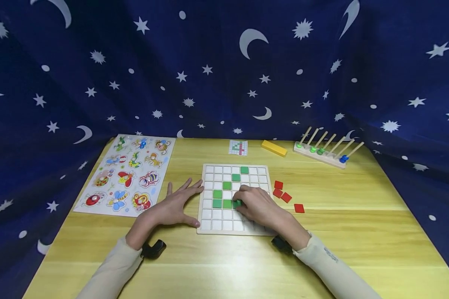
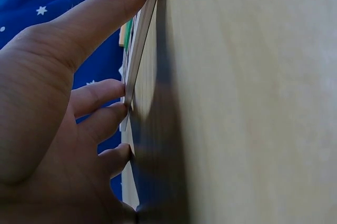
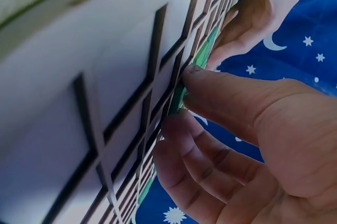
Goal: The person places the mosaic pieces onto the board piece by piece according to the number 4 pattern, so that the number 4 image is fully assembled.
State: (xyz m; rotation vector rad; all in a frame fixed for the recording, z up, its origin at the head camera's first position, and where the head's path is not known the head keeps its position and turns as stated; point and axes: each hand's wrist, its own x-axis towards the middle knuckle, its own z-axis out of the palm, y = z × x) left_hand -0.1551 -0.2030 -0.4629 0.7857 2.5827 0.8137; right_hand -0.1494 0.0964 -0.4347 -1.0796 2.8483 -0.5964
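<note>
Now the right hand (image 1: pixel 260 206) pinches a green tile (image 1: pixel 237 203) on the white grid board (image 1: pixel 209 226), in the row with two more green tiles. Flat and relaxed, the left hand (image 1: pixel 173 206) presses the board's left edge. Four red tiles (image 1: pixel 286 197) lie on the worktop (image 1: pixel 359 232), just right of the board.

Six green tiles (image 1: pixel 217 194) lie on the one grid board (image 1: pixel 208 226), and four red tiles (image 1: pixel 286 197) sit beside it. One yellow block (image 1: pixel 274 148), one peg rack (image 1: pixel 319 155), one pattern card (image 1: pixel 238 148) and one insect puzzle board (image 1: pixel 129 175) rest on the counter (image 1: pixel 359 232).
</note>
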